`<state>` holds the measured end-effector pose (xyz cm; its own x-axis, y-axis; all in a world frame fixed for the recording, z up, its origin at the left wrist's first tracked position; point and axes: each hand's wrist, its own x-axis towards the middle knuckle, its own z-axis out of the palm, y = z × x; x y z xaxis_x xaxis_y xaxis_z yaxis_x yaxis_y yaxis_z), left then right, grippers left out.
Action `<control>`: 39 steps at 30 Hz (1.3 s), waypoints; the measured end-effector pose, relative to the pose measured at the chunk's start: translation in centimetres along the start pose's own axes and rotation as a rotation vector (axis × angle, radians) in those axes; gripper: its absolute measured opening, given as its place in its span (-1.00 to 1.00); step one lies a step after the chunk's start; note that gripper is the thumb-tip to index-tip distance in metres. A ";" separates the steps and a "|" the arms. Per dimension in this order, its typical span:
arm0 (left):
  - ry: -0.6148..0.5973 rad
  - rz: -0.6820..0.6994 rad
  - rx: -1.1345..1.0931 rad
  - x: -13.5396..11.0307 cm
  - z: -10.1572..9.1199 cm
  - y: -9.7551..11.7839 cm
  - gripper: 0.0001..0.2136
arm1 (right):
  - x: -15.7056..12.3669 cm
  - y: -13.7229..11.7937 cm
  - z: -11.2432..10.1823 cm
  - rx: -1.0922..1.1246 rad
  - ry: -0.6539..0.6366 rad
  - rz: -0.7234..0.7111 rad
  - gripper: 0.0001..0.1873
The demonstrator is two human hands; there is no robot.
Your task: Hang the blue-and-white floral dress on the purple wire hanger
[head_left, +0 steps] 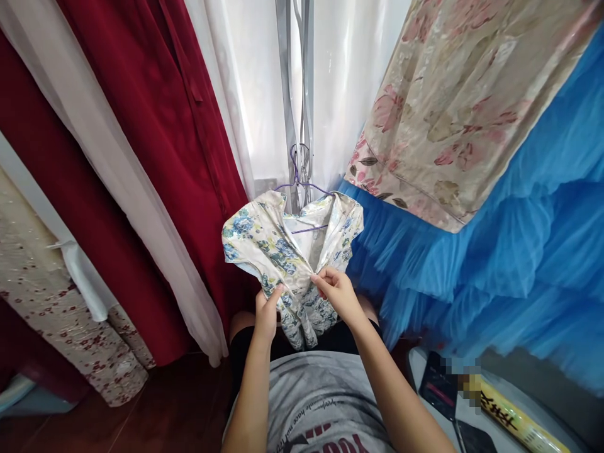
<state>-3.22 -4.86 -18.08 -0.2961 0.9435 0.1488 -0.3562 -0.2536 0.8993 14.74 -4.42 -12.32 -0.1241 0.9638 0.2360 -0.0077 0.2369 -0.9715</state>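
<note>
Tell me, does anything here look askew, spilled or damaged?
I see nothing spilled or damaged. Only the floral garment looks askew: its front gapes at the neck, showing the purple hanger, while the right hand pinches it lower down.

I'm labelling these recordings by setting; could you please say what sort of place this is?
Possibly a clothes shop or dressing room: a flowered top sits on a purple hanger, with blue ruffles and red cloth hanging around.

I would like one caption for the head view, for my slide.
The left hand holds a flowered garment on a purple hanger while the right hand pinches it at the front.
</note>
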 end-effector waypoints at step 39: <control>-0.350 0.589 0.977 5.9 5.3 8.8 -0.85 | 12.6 -12.3 0.2 0.223 -0.016 -0.104 -0.81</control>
<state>-3.37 -0.38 -7.07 0.1238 0.7816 0.6114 0.6237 -0.5405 0.5647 13.03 4.80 2.64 -0.1268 0.9331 0.3366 -0.2400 0.3004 -0.9231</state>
